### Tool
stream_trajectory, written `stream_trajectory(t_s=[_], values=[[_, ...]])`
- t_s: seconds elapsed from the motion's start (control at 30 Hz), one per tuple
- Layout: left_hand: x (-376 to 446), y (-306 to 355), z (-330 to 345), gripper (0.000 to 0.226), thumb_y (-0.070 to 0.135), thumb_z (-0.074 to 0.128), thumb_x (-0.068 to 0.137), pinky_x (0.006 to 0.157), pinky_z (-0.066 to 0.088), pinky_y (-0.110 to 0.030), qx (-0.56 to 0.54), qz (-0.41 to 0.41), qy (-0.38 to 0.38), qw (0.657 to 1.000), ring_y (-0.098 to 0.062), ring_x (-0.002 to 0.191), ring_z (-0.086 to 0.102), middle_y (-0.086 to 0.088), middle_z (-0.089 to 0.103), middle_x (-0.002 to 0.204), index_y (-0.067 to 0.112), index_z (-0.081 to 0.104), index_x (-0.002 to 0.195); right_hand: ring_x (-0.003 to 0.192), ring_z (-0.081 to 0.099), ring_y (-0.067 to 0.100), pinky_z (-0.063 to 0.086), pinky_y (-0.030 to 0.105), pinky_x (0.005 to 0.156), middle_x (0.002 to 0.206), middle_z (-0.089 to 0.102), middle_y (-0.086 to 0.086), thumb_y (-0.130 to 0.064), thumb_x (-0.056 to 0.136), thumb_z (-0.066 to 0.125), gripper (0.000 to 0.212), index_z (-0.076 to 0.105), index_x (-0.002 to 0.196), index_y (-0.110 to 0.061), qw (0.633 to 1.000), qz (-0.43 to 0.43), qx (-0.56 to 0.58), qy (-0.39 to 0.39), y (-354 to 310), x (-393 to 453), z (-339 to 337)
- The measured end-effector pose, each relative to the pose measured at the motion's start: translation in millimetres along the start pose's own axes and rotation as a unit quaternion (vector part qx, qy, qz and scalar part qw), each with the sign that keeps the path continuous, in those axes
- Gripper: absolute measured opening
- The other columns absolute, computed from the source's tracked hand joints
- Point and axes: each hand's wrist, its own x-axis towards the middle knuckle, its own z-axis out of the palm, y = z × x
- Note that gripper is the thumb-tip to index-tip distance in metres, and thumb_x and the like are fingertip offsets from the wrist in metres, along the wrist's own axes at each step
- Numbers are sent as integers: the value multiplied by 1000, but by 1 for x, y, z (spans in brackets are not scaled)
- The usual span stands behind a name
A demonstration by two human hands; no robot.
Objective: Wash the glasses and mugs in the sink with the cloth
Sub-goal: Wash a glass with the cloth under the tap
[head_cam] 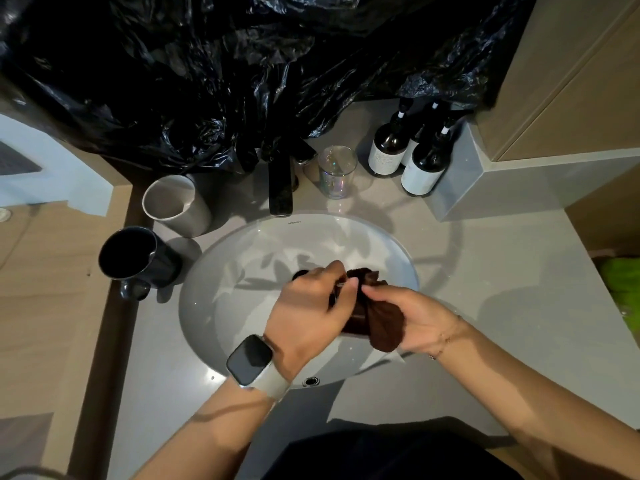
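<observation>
Over the white sink (pixel 242 258) my left hand (pixel 311 306), with a smartwatch on the wrist, grips what looks like a clear glass (pixel 355 323), mostly hidden by fingers and cloth. My right hand (pixel 419 320) pinches a dark brown cloth (pixel 384 329) that is bunched against and into that glass. On the counter at the left stand a black mug (pixel 138 261) and a white mug (pixel 176 206), both upright. A clear iridescent glass (pixel 337 171) stands behind the sink, right of the tap.
A black tap (pixel 280 185) overhangs the sink's far rim. Three dark bottles (pixel 420 164) with white labels stand at the back right by a grey wall corner. Black plastic sheeting (pixel 225 81) covers the area behind. The counter's left edge lies just past the mugs.
</observation>
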Motion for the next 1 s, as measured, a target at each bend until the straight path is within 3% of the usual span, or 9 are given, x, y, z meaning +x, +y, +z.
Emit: stream_trajectory(t_s=[0.13,0.3,0.4,0.53,0.7,0.77,0.87,0.93,1.0], values=[[8,-3,1,43,60,33,99,57,44,-29,-206,-155,-60,964,-20,63,59,1,62,75,22,53,99,83,71,13,54,22,75,91,75,6,-3,86,65,21,68,106,-1,970,-130,-197,52,4,-4,4],[22,3,0,73,77,31,86,56,38,-23,-458,-408,-161,773,-15,62,53,-6,60,80,14,64,103,75,70,8,55,27,72,76,74,-4,-35,66,81,25,72,83,-18,785,-309,-512,161,28,3,2],[23,12,7,45,58,37,99,52,43,-19,-430,-350,-44,831,-14,66,54,1,60,75,19,58,91,82,72,13,55,28,76,83,76,2,-29,65,84,28,74,87,-15,811,-321,-452,187,27,0,8],[-6,8,21,24,45,32,100,69,48,-26,-242,-91,78,963,-12,80,61,9,63,88,31,52,100,105,67,28,53,33,90,111,70,19,-17,74,79,40,71,110,-5,976,-98,-173,92,-4,-15,11],[-7,-1,21,36,55,33,97,73,51,-23,-270,-55,20,961,-10,88,64,10,65,96,29,52,112,78,71,11,54,18,68,82,75,4,-3,83,68,12,73,94,-6,970,-126,-192,79,-9,-18,15],[6,7,8,49,65,36,95,48,46,-21,-400,-206,-53,892,-14,61,62,7,66,70,22,59,98,75,70,9,56,24,68,77,75,-2,-6,76,76,10,74,85,-10,870,-259,-402,122,4,-16,13],[23,24,-5,62,62,33,97,37,41,-16,-527,-394,-125,742,-12,42,60,-1,65,55,11,64,81,78,67,12,57,31,67,80,73,-5,-33,70,71,19,71,85,-20,565,-360,-718,188,21,-2,-3],[23,33,-3,57,50,34,102,40,45,-15,-540,-387,-89,742,-10,43,63,-5,67,59,5,64,85,80,68,11,57,30,71,80,73,-7,-32,70,72,17,72,85,-23,626,-365,-661,195,24,-2,0],[15,34,9,42,39,36,105,58,54,-26,-513,-283,-15,810,-10,66,70,-2,72,80,9,65,100,79,69,7,55,25,75,78,74,-6,-12,72,81,15,74,83,-18,802,-330,-468,171,16,-8,6]])
